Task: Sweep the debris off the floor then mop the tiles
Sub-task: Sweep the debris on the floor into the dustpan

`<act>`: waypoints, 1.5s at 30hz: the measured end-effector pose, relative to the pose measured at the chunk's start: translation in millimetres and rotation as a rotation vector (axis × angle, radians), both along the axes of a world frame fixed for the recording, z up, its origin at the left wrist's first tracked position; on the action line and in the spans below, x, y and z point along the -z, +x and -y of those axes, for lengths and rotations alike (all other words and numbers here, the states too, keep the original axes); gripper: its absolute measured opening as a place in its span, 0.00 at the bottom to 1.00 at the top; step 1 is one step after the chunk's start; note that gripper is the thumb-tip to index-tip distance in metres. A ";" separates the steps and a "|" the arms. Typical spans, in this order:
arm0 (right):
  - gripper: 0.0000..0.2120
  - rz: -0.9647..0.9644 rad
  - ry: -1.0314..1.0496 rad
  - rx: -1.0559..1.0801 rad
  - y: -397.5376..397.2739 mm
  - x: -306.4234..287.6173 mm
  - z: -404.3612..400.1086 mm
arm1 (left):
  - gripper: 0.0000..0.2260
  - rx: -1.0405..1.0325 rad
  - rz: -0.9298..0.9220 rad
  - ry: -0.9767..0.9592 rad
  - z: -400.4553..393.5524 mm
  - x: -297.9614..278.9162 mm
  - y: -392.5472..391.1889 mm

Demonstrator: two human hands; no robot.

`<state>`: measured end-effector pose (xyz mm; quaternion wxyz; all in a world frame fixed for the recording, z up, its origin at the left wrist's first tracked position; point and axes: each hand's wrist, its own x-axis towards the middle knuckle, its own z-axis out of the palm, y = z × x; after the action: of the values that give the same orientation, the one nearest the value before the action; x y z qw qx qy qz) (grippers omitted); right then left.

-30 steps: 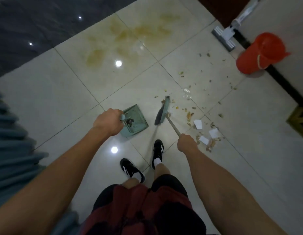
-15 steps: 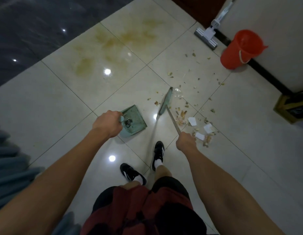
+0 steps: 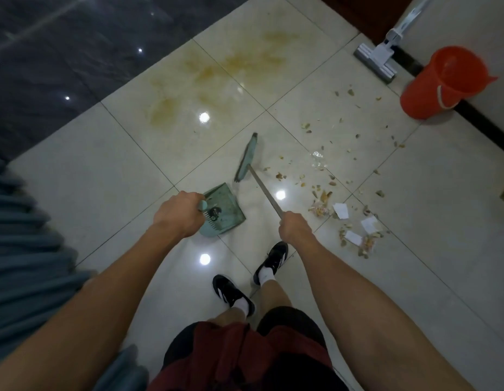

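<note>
Right hand (image 3: 294,225) grips the green-headed broom (image 3: 247,158); left hand (image 3: 179,217) clenches the grimy green dustpan (image 3: 225,211).

Tiled floor (image 3: 386,277) bears debris (image 3: 324,198), bucket (image 3: 442,83), stains (image 3: 217,71).

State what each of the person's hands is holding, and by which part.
The left hand grips the green plastic dustpan by its handle end; the right hand grips the green-headed broom by its thin metal handle.
</note>
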<state>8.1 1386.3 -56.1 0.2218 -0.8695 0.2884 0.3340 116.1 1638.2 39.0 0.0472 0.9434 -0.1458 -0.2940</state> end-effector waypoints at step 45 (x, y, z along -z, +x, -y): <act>0.14 -0.047 -0.110 0.386 -4.6 -38.8 217.1 | 0.10 0.369 0.076 -0.015 289.3 -29.6 129.3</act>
<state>3.5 1169.3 -17.3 0.2271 -0.8009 0.4725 0.2895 245.4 1349.0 68.7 -0.0059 0.9107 -0.3202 -0.2609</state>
